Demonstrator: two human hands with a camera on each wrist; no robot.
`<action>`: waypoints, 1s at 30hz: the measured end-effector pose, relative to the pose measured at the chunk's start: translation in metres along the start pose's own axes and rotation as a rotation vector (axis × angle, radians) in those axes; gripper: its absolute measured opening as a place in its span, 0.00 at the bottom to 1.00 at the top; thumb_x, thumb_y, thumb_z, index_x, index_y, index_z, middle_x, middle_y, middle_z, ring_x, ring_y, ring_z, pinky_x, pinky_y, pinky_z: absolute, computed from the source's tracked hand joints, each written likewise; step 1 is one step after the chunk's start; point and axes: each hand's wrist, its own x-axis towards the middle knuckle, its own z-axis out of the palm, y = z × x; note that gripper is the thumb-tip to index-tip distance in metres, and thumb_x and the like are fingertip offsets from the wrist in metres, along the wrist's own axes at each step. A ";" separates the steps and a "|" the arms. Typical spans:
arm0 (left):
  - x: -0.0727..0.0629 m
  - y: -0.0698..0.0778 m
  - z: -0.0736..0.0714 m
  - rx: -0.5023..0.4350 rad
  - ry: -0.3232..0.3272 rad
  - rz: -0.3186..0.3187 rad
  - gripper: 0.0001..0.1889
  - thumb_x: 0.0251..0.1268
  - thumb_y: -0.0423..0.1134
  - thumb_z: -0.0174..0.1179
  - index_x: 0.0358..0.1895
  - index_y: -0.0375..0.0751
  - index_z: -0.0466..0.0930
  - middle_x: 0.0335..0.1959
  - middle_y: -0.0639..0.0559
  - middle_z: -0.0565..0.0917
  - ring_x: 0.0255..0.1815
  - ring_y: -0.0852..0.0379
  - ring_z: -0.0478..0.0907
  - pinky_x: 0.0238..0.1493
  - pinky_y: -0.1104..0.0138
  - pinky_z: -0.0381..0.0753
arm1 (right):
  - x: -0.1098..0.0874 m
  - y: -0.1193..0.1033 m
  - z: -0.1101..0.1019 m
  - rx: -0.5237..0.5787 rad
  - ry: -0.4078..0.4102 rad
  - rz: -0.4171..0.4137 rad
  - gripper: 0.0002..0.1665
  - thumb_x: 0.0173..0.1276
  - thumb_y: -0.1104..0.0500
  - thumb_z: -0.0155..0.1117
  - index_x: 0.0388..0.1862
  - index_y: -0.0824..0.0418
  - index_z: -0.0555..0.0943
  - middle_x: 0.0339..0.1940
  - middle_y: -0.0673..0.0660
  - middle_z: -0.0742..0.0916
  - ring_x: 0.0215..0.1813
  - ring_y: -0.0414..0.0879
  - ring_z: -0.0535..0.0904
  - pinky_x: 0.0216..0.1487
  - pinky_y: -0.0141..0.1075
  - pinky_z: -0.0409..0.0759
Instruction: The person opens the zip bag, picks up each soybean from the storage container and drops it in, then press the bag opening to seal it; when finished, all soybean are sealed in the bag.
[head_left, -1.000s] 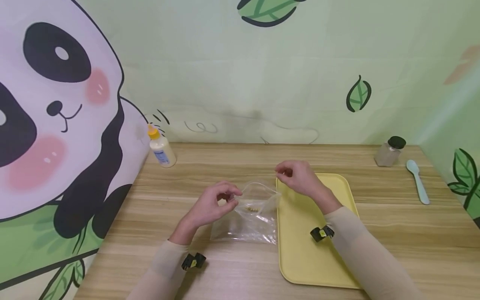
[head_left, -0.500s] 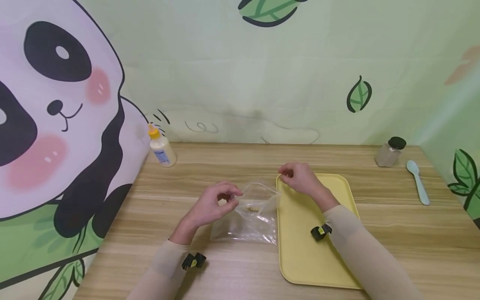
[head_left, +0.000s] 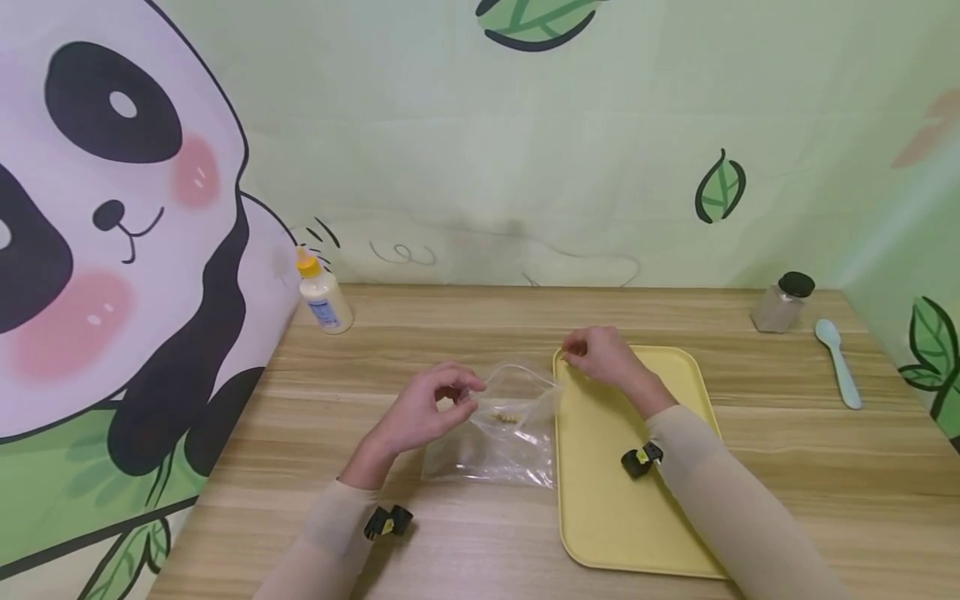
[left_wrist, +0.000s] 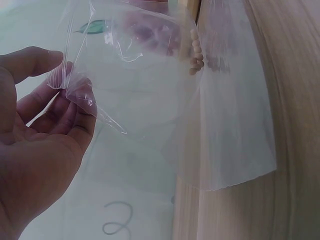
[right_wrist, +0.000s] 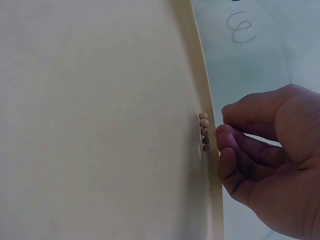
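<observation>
My left hand [head_left: 423, 408] pinches the top edge of a clear zip bag [head_left: 487, 458], whose mouth gapes on the table. Several small round tan beans [left_wrist: 196, 52], like dried soybeans, lie inside the bag in a short row. My right hand [head_left: 603, 354] is over the far left corner of a yellow tray [head_left: 630, 500], its fingers loosely bent with the thumb apart from the index fingertip. In the right wrist view, several more tan beans [right_wrist: 204, 131] line up along the tray's raised edge, close to those fingertips. Nothing shows between the right fingers.
A glue bottle [head_left: 325, 304] with an orange cap stands at the back left. At the back right are a clear jar [head_left: 776, 310] with a black lid and a light blue spoon [head_left: 838, 364]. A patterned cloth wall [head_left: 450, 167] rises behind the wooden table [head_left: 465, 533].
My right hand has moved slightly right and down, from beside the bag's mouth to the tray's far left corner. The left hand and bag have stayed in place.
</observation>
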 end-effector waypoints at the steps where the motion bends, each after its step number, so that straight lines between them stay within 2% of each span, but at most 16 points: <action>1: 0.000 0.000 0.000 0.000 0.000 0.000 0.10 0.57 0.22 0.62 0.43 0.28 0.81 0.42 0.33 0.82 0.37 0.52 0.76 0.42 0.65 0.83 | 0.000 0.001 0.000 -0.006 -0.002 -0.003 0.09 0.64 0.61 0.66 0.42 0.64 0.85 0.35 0.57 0.88 0.37 0.47 0.81 0.41 0.39 0.82; 7: 0.000 0.000 0.001 0.005 -0.002 0.000 0.09 0.58 0.22 0.62 0.43 0.27 0.81 0.42 0.33 0.82 0.37 0.53 0.76 0.41 0.66 0.83 | 0.002 0.005 0.003 -0.045 -0.013 -0.038 0.07 0.62 0.63 0.66 0.38 0.63 0.86 0.34 0.57 0.88 0.37 0.47 0.82 0.42 0.41 0.83; 23: 0.000 0.000 0.001 -0.007 -0.009 -0.007 0.10 0.58 0.22 0.62 0.43 0.27 0.81 0.42 0.32 0.81 0.37 0.51 0.76 0.42 0.65 0.83 | 0.004 0.008 0.005 -0.059 -0.048 -0.046 0.07 0.62 0.62 0.67 0.38 0.62 0.86 0.34 0.55 0.88 0.38 0.47 0.82 0.44 0.42 0.82; 30: 0.001 0.000 0.001 0.007 -0.012 -0.003 0.10 0.58 0.22 0.62 0.43 0.28 0.81 0.42 0.33 0.82 0.38 0.51 0.77 0.43 0.64 0.83 | 0.004 0.008 0.006 -0.093 -0.044 -0.079 0.05 0.60 0.65 0.67 0.35 0.62 0.87 0.33 0.55 0.88 0.38 0.47 0.83 0.45 0.42 0.83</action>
